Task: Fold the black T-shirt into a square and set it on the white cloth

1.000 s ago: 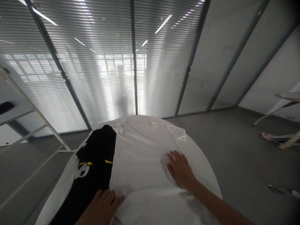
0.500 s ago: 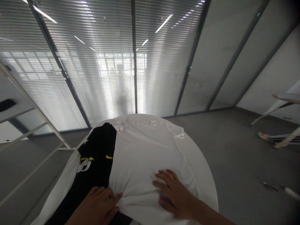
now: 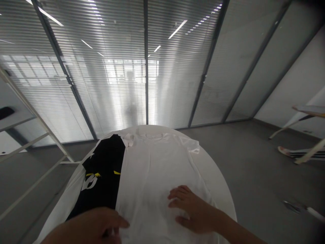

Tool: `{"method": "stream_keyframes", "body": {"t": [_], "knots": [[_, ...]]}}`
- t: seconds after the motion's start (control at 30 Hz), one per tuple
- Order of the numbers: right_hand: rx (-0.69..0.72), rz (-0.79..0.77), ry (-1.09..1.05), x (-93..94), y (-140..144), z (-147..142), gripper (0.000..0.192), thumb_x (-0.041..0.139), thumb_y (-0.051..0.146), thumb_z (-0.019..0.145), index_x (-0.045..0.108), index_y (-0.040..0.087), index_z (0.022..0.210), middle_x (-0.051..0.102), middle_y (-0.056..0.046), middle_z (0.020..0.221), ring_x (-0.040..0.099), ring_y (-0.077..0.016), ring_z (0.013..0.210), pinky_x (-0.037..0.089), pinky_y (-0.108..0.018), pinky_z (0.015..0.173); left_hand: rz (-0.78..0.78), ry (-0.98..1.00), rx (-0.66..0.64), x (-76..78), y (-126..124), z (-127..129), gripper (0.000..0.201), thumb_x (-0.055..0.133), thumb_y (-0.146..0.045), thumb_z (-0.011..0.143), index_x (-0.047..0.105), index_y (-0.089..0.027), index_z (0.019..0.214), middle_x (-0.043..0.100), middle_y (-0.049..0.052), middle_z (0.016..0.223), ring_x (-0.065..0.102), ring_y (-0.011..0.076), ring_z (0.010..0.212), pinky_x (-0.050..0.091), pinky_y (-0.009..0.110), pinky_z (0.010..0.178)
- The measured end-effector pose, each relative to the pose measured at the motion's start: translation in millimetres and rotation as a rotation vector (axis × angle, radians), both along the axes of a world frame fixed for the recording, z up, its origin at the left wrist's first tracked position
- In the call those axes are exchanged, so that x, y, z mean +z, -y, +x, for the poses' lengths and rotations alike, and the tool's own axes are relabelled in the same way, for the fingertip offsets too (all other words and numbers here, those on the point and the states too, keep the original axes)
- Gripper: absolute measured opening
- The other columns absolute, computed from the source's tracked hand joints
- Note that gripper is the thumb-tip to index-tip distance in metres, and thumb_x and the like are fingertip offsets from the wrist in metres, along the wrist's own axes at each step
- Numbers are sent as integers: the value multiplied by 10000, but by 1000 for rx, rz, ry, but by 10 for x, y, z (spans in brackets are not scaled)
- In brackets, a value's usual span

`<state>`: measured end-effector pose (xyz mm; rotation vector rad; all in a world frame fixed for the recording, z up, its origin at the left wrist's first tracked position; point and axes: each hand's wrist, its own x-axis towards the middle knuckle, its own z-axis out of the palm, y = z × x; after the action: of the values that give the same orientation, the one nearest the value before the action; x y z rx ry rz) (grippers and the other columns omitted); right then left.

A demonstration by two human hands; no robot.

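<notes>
A white T-shirt lies spread over the round table, its neckline at the far edge. My left hand is at the shirt's near left edge, slightly blurred. Its fingers are curled and its thumb reaches onto the white cloth, closed on the shirt's edge; the fingertips are partly hidden. My right hand rests over the lower right of the shirt, open, with fingers apart and a little bent. Left of the white shirt is a black garment with white and yellow prints, partly covered by it.
A pale metal frame stands at the left. Behind the table runs a glass partition with blinds. At the right are a chair-like piece with pale legs and a person's foot. A blurred metal object is at the lower right.
My left hand has moved down toward me and looks larger. The creases that ran from it across the white shirt have flattened. My right hand has barely moved.
</notes>
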<state>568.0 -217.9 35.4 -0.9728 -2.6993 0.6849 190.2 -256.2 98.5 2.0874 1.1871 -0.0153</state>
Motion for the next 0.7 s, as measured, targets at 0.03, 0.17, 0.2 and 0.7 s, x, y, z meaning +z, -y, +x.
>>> {"method": "stream_keyframes", "body": {"t": [0.03,0.17,0.2,0.7], "knots": [[-56,14,-50,-9,-132,-47,326,551,307,877,639,276,1190,631,-75,1247,532,-238,1217,346,-455,1078,0,11,42,49,-172,-33,406,460,-530,908,651,-369,1228,687,16,1156,648,205,985,487,296,851],[-266,-6,-238,-134,-849,-333,269,463,284,924,660,226,1097,672,-69,1108,612,-190,1034,459,-349,945,169,139,217,73,-1091,-20,446,390,-492,944,675,-234,1170,707,52,1060,650,198,925,484,291,825],[-335,-2,-254,-173,-1035,-427,288,454,276,924,647,220,1130,665,-73,1130,613,-190,1032,462,-347,941,259,123,301,38,-1328,21,442,382,-467,945,678,-208,1146,705,67,1045,652,203,905,485,299,807],[-672,318,126,-719,-1686,-1143,465,350,420,974,475,287,1402,408,-92,1504,300,-270,1390,145,-493,1128,606,-152,869,-795,-2790,65,434,441,-493,896,710,-200,1070,639,161,1113,570,358,1097,438,483,902]]}}
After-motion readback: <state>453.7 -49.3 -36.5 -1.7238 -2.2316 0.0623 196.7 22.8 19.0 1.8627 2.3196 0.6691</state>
